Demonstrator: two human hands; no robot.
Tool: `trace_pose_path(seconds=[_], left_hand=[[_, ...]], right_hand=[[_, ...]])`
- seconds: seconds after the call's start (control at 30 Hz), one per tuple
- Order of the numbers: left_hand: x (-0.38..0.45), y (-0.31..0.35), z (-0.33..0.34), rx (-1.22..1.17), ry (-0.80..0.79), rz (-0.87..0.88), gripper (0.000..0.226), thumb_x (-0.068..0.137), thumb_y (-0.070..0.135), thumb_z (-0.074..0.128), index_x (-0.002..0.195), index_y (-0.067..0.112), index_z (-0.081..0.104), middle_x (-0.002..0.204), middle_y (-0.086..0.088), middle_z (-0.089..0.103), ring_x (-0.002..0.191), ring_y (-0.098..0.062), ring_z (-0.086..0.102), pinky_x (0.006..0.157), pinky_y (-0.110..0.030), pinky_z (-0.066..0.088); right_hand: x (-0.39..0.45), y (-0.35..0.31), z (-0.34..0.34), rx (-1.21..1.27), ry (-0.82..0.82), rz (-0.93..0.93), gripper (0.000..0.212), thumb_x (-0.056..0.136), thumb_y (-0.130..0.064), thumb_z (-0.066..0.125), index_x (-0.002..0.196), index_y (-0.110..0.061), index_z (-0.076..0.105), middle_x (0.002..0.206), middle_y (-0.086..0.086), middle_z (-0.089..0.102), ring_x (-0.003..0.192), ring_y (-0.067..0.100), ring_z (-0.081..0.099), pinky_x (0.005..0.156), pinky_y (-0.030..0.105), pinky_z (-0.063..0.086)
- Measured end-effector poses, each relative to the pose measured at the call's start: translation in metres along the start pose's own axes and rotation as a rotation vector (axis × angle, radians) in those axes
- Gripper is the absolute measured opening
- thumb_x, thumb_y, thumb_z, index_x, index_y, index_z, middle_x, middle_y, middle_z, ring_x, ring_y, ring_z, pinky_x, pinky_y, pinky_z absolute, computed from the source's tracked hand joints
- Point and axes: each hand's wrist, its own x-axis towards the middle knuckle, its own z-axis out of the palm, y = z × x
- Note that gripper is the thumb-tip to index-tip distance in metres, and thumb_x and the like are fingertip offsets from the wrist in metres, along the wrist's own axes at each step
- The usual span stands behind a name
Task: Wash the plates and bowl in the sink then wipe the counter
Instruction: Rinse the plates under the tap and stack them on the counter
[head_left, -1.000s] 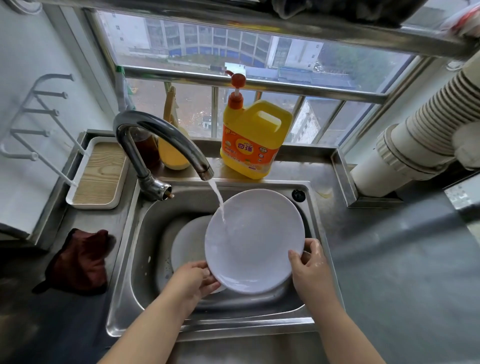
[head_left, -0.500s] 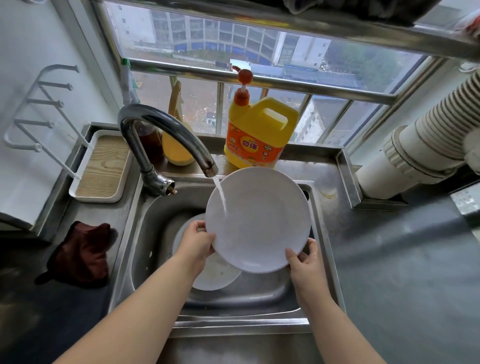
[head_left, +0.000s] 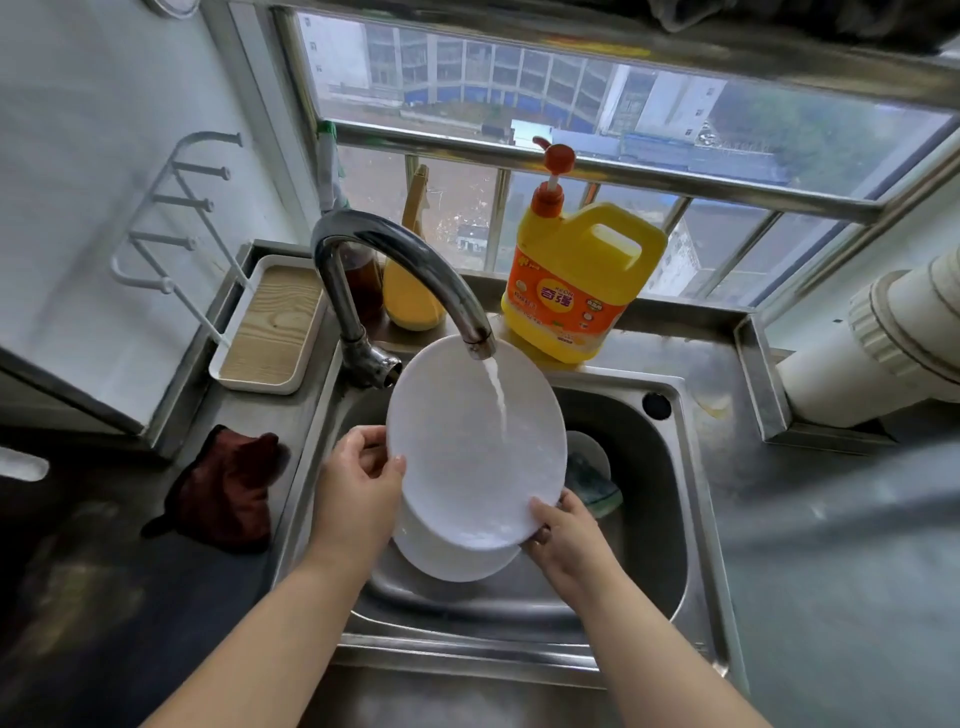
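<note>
I hold a white plate (head_left: 467, 447) tilted up under the running faucet (head_left: 405, 270), and water streams down its face. My left hand (head_left: 358, 483) grips the plate's left rim with the thumb on the front. My right hand (head_left: 566, 535) holds its lower right edge. A second white plate (head_left: 452, 561) lies in the steel sink (head_left: 654, 499) beneath it. To the right, behind the held plate, part of a white bowl (head_left: 589, 449) shows with a green sponge (head_left: 597, 491) beside it.
A yellow detergent jug (head_left: 576, 291) with an orange pump stands on the sill behind the sink. A dark red cloth (head_left: 228, 493) lies on the counter left of the sink. A wood-topped tray (head_left: 270, 322) and white wall rack (head_left: 171, 208) are at the left; a white duct (head_left: 883, 338) at the right.
The plate has been lifted and tilted more upright, moving left under the spout. My left hand rose along the left rim. The bowl and sponge have come into sight behind it.
</note>
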Motion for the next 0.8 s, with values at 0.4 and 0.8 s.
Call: trace_pose_path(seconds=[0.4,0.8], left_hand=[[-0.001,-0.047,-0.022,0.007,-0.171,-0.430,0.027,0.090,0.006,0.062,0.117,0.009,0.059,0.099,-0.008,0.071,0.094,-0.025,0.067,0.089,-0.046,0.055],[0.014,-0.010,0.044,-0.378,-0.337,-0.634,0.026,0.102,0.027,0.043,0.102,0.002,0.054,0.096,-0.017,0.064,0.082,-0.027,0.066,0.068,-0.034,0.052]], right_hand=[[-0.025,-0.026,-0.005,-0.389,0.005,-0.087,0.016,0.093,-0.008,0.055,0.107,-0.010,0.061,0.100,0.013,0.069,0.089,0.029,0.067,0.061,0.033,0.058],[-0.048,-0.040,-0.007,-1.651,0.185,-0.972,0.042,0.098,-0.028,0.042,0.138,-0.041,0.044,0.109,-0.006,0.069,0.097,0.021,0.065,0.074,0.032,0.050]])
